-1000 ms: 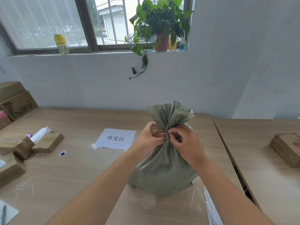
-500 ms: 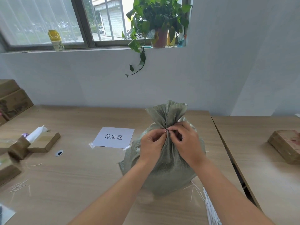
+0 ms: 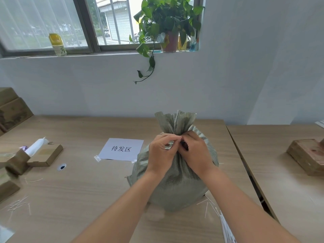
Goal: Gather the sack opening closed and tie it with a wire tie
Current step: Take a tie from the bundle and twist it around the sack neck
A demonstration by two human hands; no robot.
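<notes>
A grey-green woven sack (image 3: 177, 186) stands upright on the wooden table (image 3: 78, 190), full and rounded, its mouth bunched into a ruffled top (image 3: 176, 120). Both hands pinch the gathered neck from the front. My left hand (image 3: 162, 153) grips the neck's left side with thumb and fingertips pressed together. My right hand (image 3: 196, 152) closes on the right side, fingers curled. A thin white wire tie (image 3: 178, 137) barely shows between the fingertips; its wrap around the neck is hidden by the fingers.
A white paper label (image 3: 121, 149) is taped left of the sack. Loose white wire ties (image 3: 226, 225) lie at the front right, more (image 3: 17, 205) at the front left. Cardboard boxes (image 3: 45, 155) and a white roll (image 3: 36, 146) sit left. A wooden block (image 3: 308, 158) rests on the right table.
The view has shifted, so the sack sits lower and further right. Both hands stay on the neck, fingertips working closer together at the tie. The sack's ruffled top stands straighter.
</notes>
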